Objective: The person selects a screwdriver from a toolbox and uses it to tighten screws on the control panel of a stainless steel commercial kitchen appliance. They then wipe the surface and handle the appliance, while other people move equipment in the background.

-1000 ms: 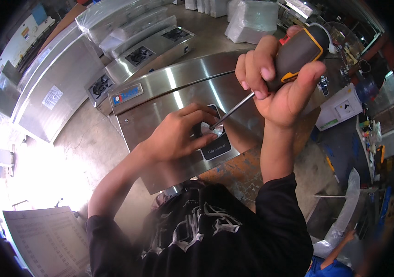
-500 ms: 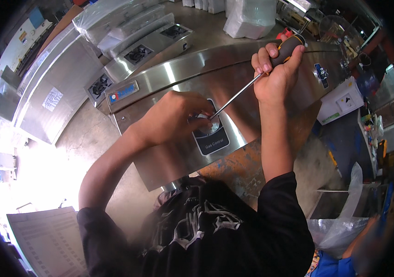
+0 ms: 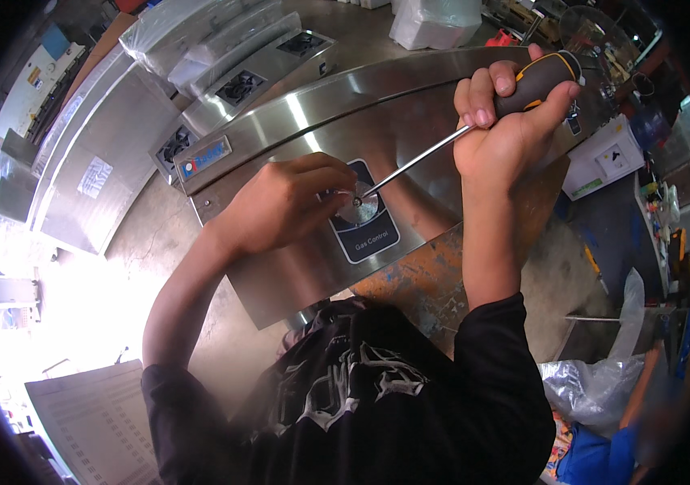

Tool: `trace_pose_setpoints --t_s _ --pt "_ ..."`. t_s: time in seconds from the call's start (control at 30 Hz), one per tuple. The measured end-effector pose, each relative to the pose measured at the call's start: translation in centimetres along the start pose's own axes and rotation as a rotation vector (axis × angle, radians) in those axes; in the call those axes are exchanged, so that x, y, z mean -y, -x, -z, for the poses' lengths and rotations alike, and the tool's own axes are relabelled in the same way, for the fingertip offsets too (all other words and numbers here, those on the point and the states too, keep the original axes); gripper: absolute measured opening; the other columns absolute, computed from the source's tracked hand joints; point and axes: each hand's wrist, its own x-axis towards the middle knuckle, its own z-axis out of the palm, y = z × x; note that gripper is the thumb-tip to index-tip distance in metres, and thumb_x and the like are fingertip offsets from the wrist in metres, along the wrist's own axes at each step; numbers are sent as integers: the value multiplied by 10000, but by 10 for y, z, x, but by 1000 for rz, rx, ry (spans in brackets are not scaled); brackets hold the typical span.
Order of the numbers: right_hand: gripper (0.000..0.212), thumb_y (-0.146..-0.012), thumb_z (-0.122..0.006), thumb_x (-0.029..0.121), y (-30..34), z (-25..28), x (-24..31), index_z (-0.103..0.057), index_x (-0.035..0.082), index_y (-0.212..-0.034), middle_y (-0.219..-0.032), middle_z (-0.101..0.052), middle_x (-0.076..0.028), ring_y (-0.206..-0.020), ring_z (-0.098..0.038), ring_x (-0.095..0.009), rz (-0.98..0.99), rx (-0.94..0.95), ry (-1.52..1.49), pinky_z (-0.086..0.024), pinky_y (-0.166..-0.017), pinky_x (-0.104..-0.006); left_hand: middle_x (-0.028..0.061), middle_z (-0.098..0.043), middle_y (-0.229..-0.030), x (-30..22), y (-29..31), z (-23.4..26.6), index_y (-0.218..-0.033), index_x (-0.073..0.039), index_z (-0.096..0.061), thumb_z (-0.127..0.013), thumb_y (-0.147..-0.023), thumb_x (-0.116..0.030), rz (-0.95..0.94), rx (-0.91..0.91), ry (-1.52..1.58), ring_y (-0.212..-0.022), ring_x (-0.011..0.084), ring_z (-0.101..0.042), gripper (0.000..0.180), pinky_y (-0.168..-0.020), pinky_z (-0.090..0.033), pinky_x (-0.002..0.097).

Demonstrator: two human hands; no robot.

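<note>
My right hand [image 3: 500, 149] is wrapped around the dark handle of a screwdriver [image 3: 416, 163] with orange trim. Its long metal shaft slants down to the left, and the tip is at the middle of a round metal disc [image 3: 363, 213]. The disc sits on a dark label plate [image 3: 368, 244] on a brushed stainless steel panel [image 3: 280, 279]. My left hand [image 3: 288, 198] is closed at the disc's left edge, fingers curled close to the screwdriver tip. Its fingertips are partly hidden.
Film-wrapped steel units and a burner range [image 3: 240, 87] stand at the far left. An orange worn surface [image 3: 410, 279] lies under the panel. A white box [image 3: 603, 162] is to the right. Lower right, a person in blue [image 3: 599, 457] is beside plastic wrap [image 3: 591, 392]. A printed sheet [image 3: 94, 420] lies lower left.
My right hand and the screwdriver handle have shifted right and the shaft lies flatter. My left hand has drawn slightly left, leaving more of the disc and the screwdriver tip in sight.
</note>
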Motion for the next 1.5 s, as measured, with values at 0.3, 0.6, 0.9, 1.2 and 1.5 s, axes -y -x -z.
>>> trace_pose_setpoints --t_s 0.3,0.6,0.9,1.2,1.5 --pt "850 -932 -312 830 28 -23 16 -364 121 -1397 -756 -491 -50 -426 -373 -161 108 151 181 -322 -419 -322 141 -684 -1199 -10 8 -2 -1050 -33 -703 -714 -911 -79 36 41 -21 -1011 288 -722 147 -828 -603 388" --pt "812 -995 -279 750 51 -62 11 -395 -18 -1230 -725 -492 -69 -440 -440 -155 301 374 484 -407 -428 -268 105 -694 -1170 -16 16 -5 -1023 -37 -699 -715 -886 -114 44 6 -111 -879 305 -734 158 -785 -609 392" --pt "545 -1056 -385 612 4 -17 -14 -395 76 -1151 -773 -494 -67 -471 -465 -155 41 -28 316 -356 -434 -292 119 -688 -1171 -13 22 -18 -1033 -23 -690 -713 -895 -108 21 -82 -58 -877 318 -732 164 -779 -611 400" --pt "591 -1055 -331 639 29 -15 -3 -388 90 -1269 -800 -470 -73 -476 -415 -151 84 4 200 -334 -453 -288 136 -685 -1200 -15 28 -20 -1070 -27 -700 -726 -907 -64 69 -75 -25 -1016 278 -729 169 -813 -618 373" --pt "746 -1030 -286 698 36 -30 6 -358 61 -1411 -843 -450 -81 -486 -381 -159 153 34 293 -325 -473 -304 119 -686 -1173 -12 32 -24 -1039 -24 -695 -715 -901 -104 32 -144 7 -925 324 -728 161 -802 -611 399"
